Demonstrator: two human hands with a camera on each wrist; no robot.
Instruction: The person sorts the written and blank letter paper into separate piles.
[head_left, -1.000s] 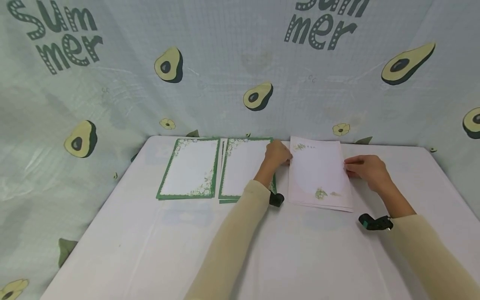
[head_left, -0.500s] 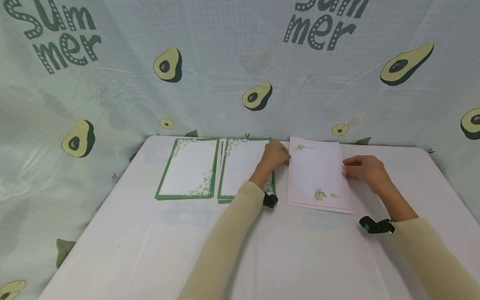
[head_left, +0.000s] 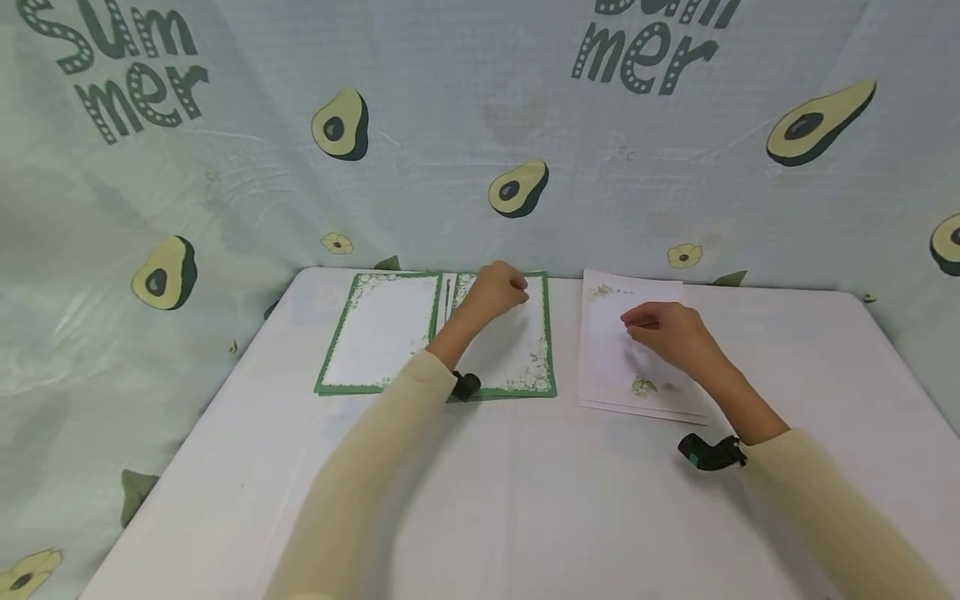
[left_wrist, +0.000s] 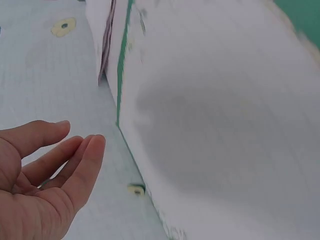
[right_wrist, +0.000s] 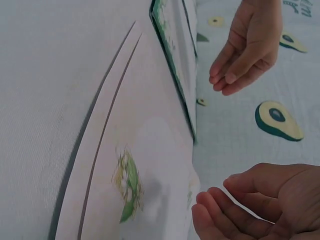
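My left hand (head_left: 493, 293) hovers over the middle stack of green-bordered sheets (head_left: 525, 358), its shadow falling on the top sheet. In the left wrist view the thumb and loosely bent fingers (left_wrist: 90, 155) stand apart with nothing between them. My right hand (head_left: 667, 329) is above the stack of pale pink sheets (head_left: 607, 375), which carries small green plant prints. The right wrist view shows that hand's fingers (right_wrist: 215, 210) loosely bent and holding nothing. A further green-bordered stack (head_left: 382, 333) lies at the left.
All the paper lies near the far edge of a white-covered table (head_left: 540, 517). Right behind it hangs a pale curtain (head_left: 420, 125) printed with avocados and lettering. A black wrist camera (head_left: 712, 452) sits at the right wrist.
Both hands have left the side edges of the pink stack and moved leftward. The left is now over the middle green-bordered stack, the right over the pink sheets.
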